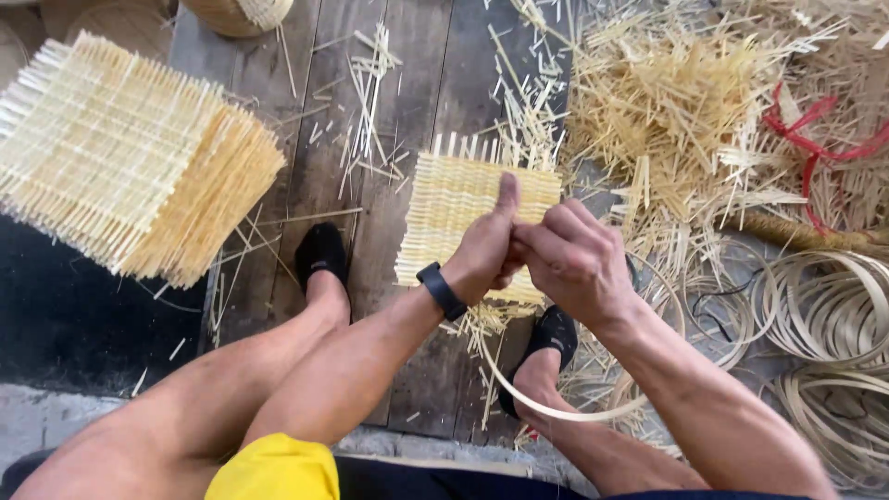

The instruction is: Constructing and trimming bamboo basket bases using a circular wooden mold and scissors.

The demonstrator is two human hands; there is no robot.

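While the person sits over dark wooden floor planks (407, 120), both hands meet at the near edge of a small woven mat (458, 199) of pale bamboo strips, which lies flat on the planks between the two feet. The left hand (486, 245) has its fingers curled shut and thumb stretched up flat against the mat; exactly what sits inside the fist is hidden, so I cannot tell what it clamps. A black wristband (441, 290) circles that wrist. The right hand (574, 259) touches the left, fingers folded closed at the mat's edge, seemingly pinching a strip there, though the contact point is covered by knuckles. A long thin bamboo strip (556, 407) curves in a loop from below the hands, past the right foot. Black shoes: left foot (321, 255) just left of the mat, right foot (546, 347) below it. A stack of finished mats (120, 157) sits well apart at upper left, tilted. Loose short sticks (370, 102) scatter over the planks above. A big heap of bamboo offcuts (667, 111) fills the upper right, with a red plastic string (815, 139) lying in it. Coiled strips (824, 306) lie at right, near the right arm. Yellow shorts (278, 472) show at the bottom edge.
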